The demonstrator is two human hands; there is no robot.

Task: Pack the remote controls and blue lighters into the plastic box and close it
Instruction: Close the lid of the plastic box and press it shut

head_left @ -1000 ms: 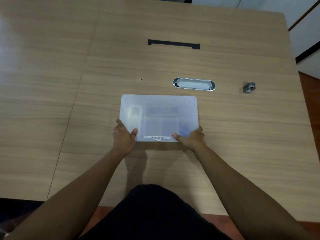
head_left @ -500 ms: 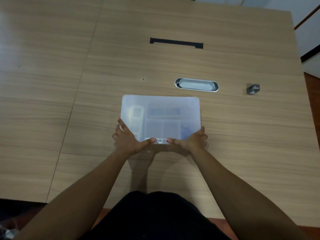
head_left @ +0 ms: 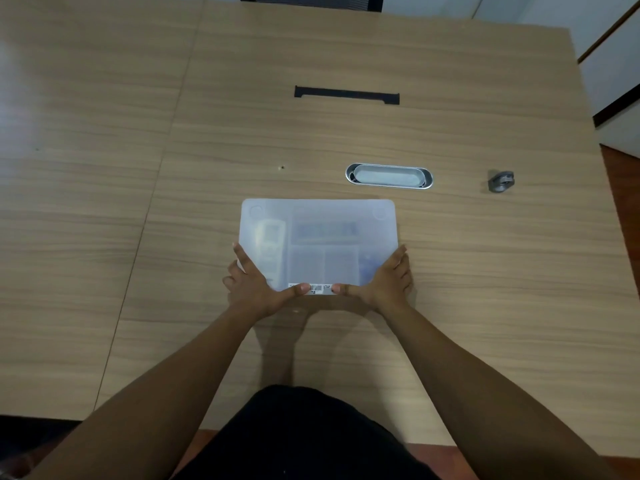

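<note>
The translucent plastic box lies flat on the wooden table with its lid down. Through the lid a white remote control shows dimly in the left compartment, and blue shapes in the upper middle one. My left hand grips the box's near left corner, thumb pressed on the front edge beside a barcode label. My right hand grips the near right corner, thumb on the same edge. The thumbs nearly meet.
An oval metal cable grommet is set into the table just beyond the box. A small grey object lies to the far right. A black slot sits farther back. White cabinets stand past the table's right edge.
Both thumbs have slid inward along the front edge of the lid toward the barcode label. The box has stayed in place.
</note>
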